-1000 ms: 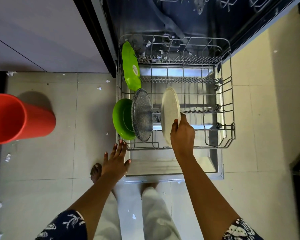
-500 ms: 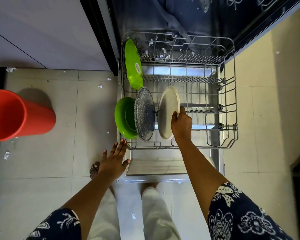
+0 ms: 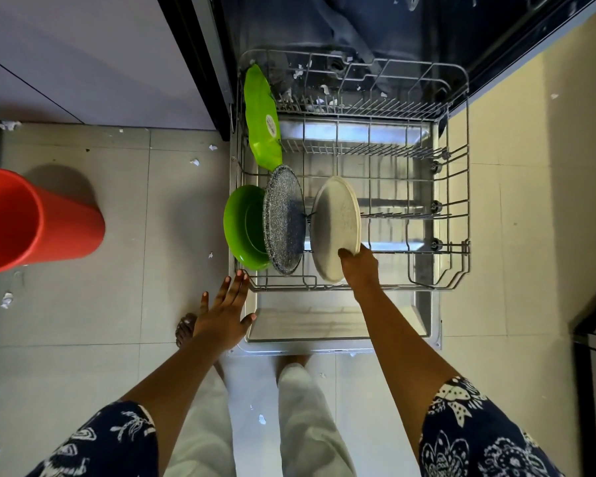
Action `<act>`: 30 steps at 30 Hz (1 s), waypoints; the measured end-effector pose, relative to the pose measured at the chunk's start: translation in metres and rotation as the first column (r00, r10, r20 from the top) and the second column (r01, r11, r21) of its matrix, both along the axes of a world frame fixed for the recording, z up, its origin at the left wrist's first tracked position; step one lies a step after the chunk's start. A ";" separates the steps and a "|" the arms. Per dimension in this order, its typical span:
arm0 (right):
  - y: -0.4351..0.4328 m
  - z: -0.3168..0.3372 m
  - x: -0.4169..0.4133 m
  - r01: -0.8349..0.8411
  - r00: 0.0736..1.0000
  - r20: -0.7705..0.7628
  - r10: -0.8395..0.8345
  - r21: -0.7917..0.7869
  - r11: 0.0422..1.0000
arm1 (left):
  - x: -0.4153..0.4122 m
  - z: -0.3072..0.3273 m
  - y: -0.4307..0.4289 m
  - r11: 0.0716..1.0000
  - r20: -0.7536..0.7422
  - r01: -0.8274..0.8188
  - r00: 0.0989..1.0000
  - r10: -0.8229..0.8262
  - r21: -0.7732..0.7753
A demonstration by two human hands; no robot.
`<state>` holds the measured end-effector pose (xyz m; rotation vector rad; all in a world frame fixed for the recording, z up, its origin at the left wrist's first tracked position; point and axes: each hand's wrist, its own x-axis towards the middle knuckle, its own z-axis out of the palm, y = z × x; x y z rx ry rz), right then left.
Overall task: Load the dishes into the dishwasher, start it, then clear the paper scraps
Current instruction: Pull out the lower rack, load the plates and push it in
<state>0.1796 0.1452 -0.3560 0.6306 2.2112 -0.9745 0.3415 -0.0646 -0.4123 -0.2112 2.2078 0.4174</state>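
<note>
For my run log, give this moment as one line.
loading dishes | right hand grips cream plate in rack | left hand open

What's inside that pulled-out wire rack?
Four dishes on edge: a green plate, a green bowl, a speckled grey plate, and a cream plate held by the right hand. The bowl's right side is hidden behind the speckled grey plate.
</note>
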 end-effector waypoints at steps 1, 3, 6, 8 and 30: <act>0.000 -0.001 0.003 0.010 1.000 0.012 -0.010 -0.007 1.000 | 0.000 0.000 0.000 1.000 0.006 0.003 1.000 -0.003 -0.003; -0.002 -0.002 0.006 0.014 1.000 0.020 -0.014 -0.023 1.000 | 0.000 0.000 0.001 1.000 0.002 0.005 1.000 -0.005 -0.005; 0.001 -0.004 0.006 -0.034 0.998 -0.044 0.033 -0.015 0.999 | 0.000 0.000 0.002 1.000 -0.007 -0.014 1.000 0.014 0.001; 0.005 -0.004 0.008 -0.075 0.991 -0.107 0.076 0.020 0.997 | 0.001 0.000 0.003 1.000 -0.021 -0.016 1.000 0.016 -0.007; -0.148 0.314 -0.033 -0.584 0.536 -0.641 0.549 0.188 0.790 | -0.097 0.383 -0.109 0.613 -0.564 -0.588 0.297 0.771 0.528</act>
